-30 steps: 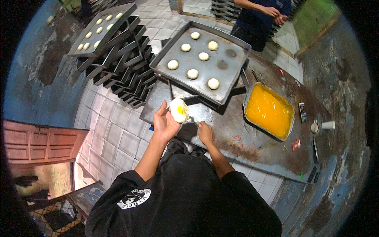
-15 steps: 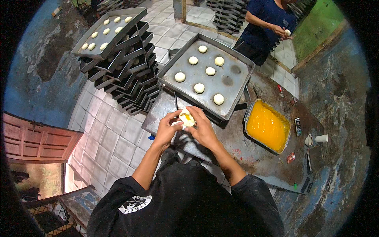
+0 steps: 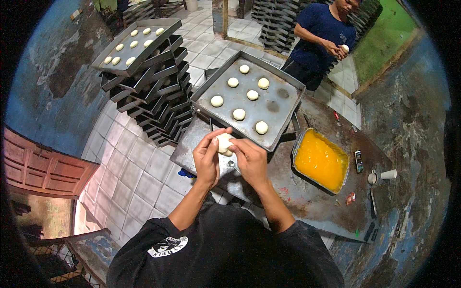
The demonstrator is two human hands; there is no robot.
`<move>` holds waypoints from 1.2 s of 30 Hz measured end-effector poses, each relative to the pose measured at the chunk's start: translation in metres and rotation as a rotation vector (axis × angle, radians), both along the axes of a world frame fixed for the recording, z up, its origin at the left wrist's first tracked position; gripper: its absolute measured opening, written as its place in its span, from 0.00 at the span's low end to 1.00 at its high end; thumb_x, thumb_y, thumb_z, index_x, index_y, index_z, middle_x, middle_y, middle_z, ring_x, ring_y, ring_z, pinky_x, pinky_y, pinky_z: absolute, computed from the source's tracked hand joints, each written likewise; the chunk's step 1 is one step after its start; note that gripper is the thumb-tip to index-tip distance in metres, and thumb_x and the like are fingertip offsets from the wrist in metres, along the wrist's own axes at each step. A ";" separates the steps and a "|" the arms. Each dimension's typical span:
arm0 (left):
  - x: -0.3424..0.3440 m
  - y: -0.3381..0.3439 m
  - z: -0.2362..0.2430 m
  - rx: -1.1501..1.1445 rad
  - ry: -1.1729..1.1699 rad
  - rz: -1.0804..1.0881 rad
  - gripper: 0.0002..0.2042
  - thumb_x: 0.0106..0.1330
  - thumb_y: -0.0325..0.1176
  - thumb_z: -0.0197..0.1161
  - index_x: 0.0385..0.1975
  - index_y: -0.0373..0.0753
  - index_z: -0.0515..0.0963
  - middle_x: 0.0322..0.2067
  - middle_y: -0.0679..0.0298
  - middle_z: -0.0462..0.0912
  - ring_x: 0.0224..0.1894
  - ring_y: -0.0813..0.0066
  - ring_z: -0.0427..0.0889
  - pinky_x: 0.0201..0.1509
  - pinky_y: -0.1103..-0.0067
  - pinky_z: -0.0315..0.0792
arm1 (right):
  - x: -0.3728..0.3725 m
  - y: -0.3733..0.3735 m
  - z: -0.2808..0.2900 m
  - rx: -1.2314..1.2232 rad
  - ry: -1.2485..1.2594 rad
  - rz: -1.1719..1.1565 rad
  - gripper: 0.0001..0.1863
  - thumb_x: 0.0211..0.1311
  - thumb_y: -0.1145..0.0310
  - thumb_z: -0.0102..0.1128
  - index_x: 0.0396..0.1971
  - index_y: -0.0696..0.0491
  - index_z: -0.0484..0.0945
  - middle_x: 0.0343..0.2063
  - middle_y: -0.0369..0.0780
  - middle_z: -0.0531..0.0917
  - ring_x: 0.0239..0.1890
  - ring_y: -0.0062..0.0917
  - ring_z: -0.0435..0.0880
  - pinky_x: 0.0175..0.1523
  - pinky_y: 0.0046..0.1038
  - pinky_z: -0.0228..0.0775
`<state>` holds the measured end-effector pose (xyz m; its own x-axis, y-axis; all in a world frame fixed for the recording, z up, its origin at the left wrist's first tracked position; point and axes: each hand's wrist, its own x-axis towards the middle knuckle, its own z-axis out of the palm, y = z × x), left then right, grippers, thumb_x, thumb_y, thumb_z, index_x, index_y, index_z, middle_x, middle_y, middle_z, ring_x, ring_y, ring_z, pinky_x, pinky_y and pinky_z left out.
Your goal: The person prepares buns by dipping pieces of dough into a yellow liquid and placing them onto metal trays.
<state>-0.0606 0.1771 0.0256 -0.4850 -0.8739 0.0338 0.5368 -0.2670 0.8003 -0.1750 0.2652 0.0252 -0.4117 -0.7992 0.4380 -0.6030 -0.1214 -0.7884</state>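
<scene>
Near mid-frame, left hand (image 3: 206, 162) and right hand (image 3: 253, 162) fingers (image 3: 246, 146) pinch round white dough (image 3: 224, 143), probably soft, best held by its edge.

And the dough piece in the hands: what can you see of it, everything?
The dough piece is pale off-white, soft-looking and roughly rounded. It is held in the air, on the near side of the big tray. The left hand cups its left side; fingers of the right hand press at its right. No yellow shows on it. Fingers cover part, so whether it is sealed can't be told.
</scene>
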 end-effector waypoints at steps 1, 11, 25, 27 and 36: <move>0.000 0.004 0.008 -0.046 0.085 -0.125 0.17 0.70 0.27 0.61 0.57 0.29 0.77 0.56 0.48 0.82 0.60 0.64 0.79 0.67 0.70 0.70 | -0.007 0.004 0.007 -0.045 -0.011 -0.055 0.20 0.57 0.74 0.72 0.50 0.58 0.81 0.42 0.44 0.86 0.40 0.32 0.88 0.43 0.31 0.81; -0.027 0.024 0.009 0.178 0.102 -0.146 0.10 0.70 0.24 0.62 0.49 0.33 0.78 0.47 0.51 0.84 0.50 0.64 0.84 0.59 0.69 0.78 | -0.008 0.037 0.034 -0.110 -0.261 -0.094 0.20 0.59 0.76 0.70 0.53 0.56 0.84 0.37 0.43 0.87 0.36 0.28 0.87 0.44 0.28 0.79; -0.048 0.050 0.025 -0.157 0.067 -0.430 0.18 0.68 0.29 0.59 0.54 0.27 0.79 0.66 0.44 0.71 0.60 0.59 0.80 0.63 0.70 0.75 | -0.031 0.063 0.023 -0.110 -0.412 -0.199 0.10 0.58 0.74 0.72 0.40 0.59 0.86 0.33 0.39 0.86 0.36 0.24 0.87 0.44 0.24 0.78; -0.046 0.053 0.020 0.017 0.019 -0.362 0.20 0.70 0.30 0.59 0.60 0.29 0.74 0.63 0.47 0.75 0.55 0.66 0.83 0.58 0.73 0.78 | -0.033 0.068 0.021 -0.090 -0.274 -0.286 0.14 0.58 0.74 0.73 0.45 0.58 0.86 0.34 0.40 0.87 0.36 0.25 0.88 0.43 0.26 0.78; -0.048 0.068 -0.006 0.075 -0.124 -0.308 0.13 0.78 0.34 0.56 0.53 0.32 0.80 0.53 0.59 0.83 0.54 0.74 0.81 0.58 0.75 0.78 | -0.025 0.070 0.013 -0.103 -0.223 -0.362 0.11 0.54 0.75 0.74 0.39 0.56 0.87 0.33 0.41 0.84 0.37 0.28 0.85 0.42 0.27 0.77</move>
<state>-0.1083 0.2449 0.0193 -0.7231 -0.6834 -0.1003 0.3219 -0.4619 0.8264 -0.2001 0.3349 0.0385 -0.7507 -0.5429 0.3766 -0.4376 -0.0186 -0.8990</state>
